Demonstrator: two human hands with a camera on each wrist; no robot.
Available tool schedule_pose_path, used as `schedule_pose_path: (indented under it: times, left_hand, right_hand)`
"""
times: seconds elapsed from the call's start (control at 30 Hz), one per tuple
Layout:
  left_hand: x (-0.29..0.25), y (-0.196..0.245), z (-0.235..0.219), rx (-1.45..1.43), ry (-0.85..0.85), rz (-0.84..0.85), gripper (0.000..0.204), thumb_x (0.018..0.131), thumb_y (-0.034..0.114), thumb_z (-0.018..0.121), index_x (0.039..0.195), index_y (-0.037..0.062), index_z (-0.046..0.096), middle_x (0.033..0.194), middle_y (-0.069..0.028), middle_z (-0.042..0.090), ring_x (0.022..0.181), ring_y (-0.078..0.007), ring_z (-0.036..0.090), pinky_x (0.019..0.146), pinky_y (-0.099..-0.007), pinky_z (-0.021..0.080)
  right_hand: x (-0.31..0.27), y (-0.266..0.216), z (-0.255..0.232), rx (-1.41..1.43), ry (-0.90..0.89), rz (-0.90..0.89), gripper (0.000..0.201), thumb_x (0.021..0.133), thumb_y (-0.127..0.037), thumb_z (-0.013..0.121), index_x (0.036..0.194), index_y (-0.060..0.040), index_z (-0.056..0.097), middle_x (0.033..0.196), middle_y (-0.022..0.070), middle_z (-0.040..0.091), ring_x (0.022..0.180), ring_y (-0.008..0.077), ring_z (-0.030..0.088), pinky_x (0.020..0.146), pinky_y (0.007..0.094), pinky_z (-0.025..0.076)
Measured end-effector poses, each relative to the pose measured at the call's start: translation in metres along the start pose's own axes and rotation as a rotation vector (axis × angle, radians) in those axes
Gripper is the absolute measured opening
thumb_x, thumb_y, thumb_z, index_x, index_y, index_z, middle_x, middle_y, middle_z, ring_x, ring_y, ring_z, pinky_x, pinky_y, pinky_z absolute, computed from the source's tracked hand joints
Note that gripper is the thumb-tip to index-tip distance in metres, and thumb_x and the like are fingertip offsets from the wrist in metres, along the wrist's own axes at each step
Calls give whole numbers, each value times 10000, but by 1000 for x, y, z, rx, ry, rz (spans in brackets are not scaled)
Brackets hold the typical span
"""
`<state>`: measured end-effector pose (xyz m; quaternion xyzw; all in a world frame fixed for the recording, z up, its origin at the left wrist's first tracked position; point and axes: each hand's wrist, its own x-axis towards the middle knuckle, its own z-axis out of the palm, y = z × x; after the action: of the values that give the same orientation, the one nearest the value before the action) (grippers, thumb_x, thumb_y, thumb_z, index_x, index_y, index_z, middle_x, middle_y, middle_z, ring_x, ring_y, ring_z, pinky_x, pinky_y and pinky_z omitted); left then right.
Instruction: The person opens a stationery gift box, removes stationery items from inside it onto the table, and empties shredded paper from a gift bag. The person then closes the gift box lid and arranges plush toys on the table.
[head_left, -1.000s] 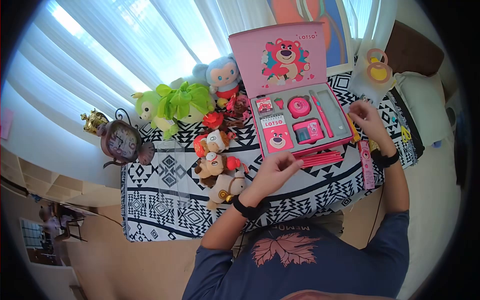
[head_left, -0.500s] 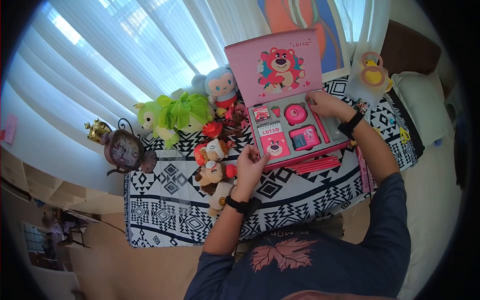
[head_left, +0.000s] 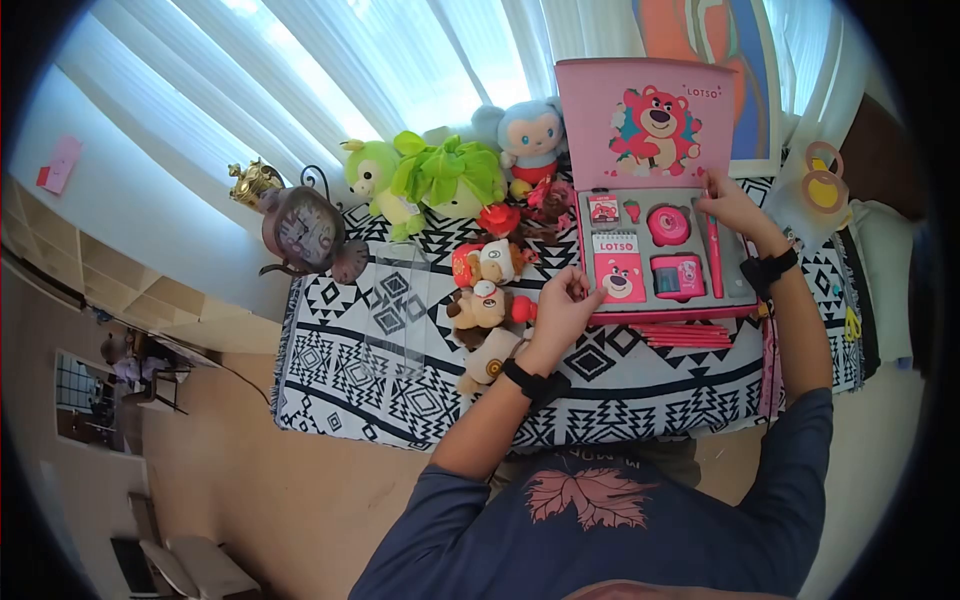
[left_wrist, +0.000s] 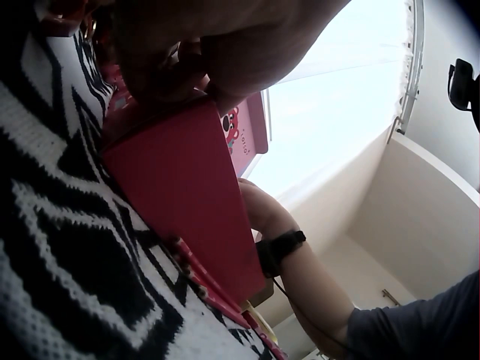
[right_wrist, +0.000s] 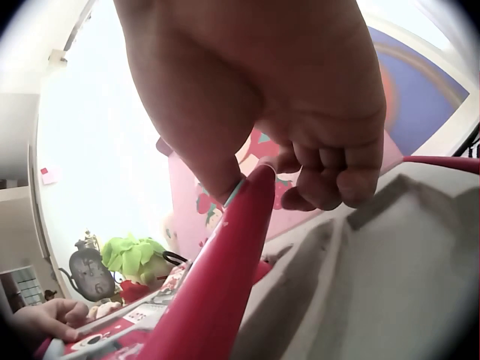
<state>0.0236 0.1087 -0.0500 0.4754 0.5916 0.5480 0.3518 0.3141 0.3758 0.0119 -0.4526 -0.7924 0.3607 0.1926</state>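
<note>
An opened pink gift box (head_left: 672,315) stands on the patterned cloth, its bear-printed lid (head_left: 625,125) raised at the back. Thumb and finger of my right hand (head_left: 738,207) pinch the far end of a pink pen (right_wrist: 217,277), which lies lengthwise in the grey insert. The other fingers of that hand curl loosely above the insert. My left hand (head_left: 568,312) grips the box's front left corner, close by a LOTSO notepad (head_left: 618,280). Also in the insert are a round pink item (head_left: 668,226) and a pink sharpener (head_left: 679,277).
Several pink pencils (head_left: 685,335) lie before the box. To its left sit plush toys, among them a green leafy one (head_left: 450,175) and a horse (head_left: 490,358). A clear plastic cover (head_left: 395,310) and an ornate clock (head_left: 305,230) are further left. Yellow scissors (head_left: 852,325) lie at right.
My right hand has moved from the table's right side to the pen in the box. The left hand has shifted from the front edge to the front left corner. The head view has turned left.
</note>
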Motion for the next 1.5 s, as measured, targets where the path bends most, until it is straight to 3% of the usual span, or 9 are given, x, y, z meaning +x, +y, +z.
schedule_pose_path:
  times: [0.17, 0.27, 0.47, 0.6, 0.8, 1.07, 1.17, 1.33, 1.5]
  left_hand:
    - [-1, 0, 2, -23, -7, 3, 277, 884, 118, 862, 822, 74, 597, 733, 83, 508, 670, -27, 438, 594, -214, 348]
    - [-1, 0, 2, -53, -8, -11, 262, 896, 82, 851, 825, 61, 599, 762, 78, 508, 688, -28, 440, 620, -197, 349]
    - [0, -6, 1, -76, -31, -23, 276, 911, 122, 841, 836, 53, 584, 752, 68, 477, 689, -45, 415, 611, -219, 345]
    - [0, -6, 1, -55, -23, -24, 282, 914, 125, 839, 838, 51, 578, 754, 71, 464, 683, -41, 408, 599, -217, 335]
    - [-1, -7, 2, -64, -24, -40, 273, 918, 118, 834, 837, 50, 583, 763, 70, 471, 682, -40, 407, 598, -213, 335]
    - [-1, -3, 1, -46, -48, -14, 231, 932, 70, 818, 864, 51, 598, 801, 68, 483, 717, -26, 421, 639, -193, 336]
    - [-3, -3, 1, -46, -45, -34, 228, 931, 64, 814, 853, 51, 600, 805, 69, 474, 724, -30, 419, 649, -197, 344]
    - [-4, -1, 2, -36, -40, -28, 235, 924, 85, 824, 840, 49, 607, 776, 74, 486, 714, -33, 421, 644, -205, 346]
    - [-4, -3, 3, -36, -15, -35, 236, 918, 116, 835, 851, 57, 617, 766, 86, 490, 696, -24, 411, 620, -199, 333]
  right_hand:
    - [-90, -67, 9, 218, 33, -16, 344, 973, -121, 690, 1269, 3, 568, 805, 58, 574, 722, 137, 549, 660, 323, 457]
    - [-132, -81, 5, -203, 102, -290, 340, 1023, -138, 667, 1318, 2, 571, 756, 70, 584, 680, 166, 547, 663, 323, 457]
    - [-210, -91, 5, 100, 31, -339, 274, 1016, -98, 660, 1275, -20, 623, 987, 125, 653, 722, 221, 622, 742, 372, 514]
    - [-220, -75, 14, -491, 54, -556, 327, 932, -81, 717, 1250, -51, 645, 986, 110, 640, 886, 314, 666, 755, 414, 543]
    - [-226, -40, 37, -674, 165, -418, 200, 893, -57, 705, 1068, -32, 612, 917, 117, 578, 872, 332, 662, 754, 422, 543]
    - [-187, -65, 38, -278, 134, -275, 212, 889, -79, 756, 1039, -30, 614, 1016, 142, 629, 944, 351, 653, 814, 408, 549]
    - [-147, -65, 39, -282, 132, -359, 330, 914, -145, 758, 1199, -31, 634, 1266, 198, 641, 1239, 389, 591, 1066, 437, 477]
    - [-78, -69, 54, -408, 198, -374, 435, 904, -291, 755, 1182, 17, 623, 1235, 233, 665, 1161, 434, 620, 997, 490, 506]
    - [-33, -73, 75, -641, 85, -82, 561, 752, -337, 827, 1143, 7, 617, 1034, 225, 730, 1050, 437, 684, 904, 519, 558]
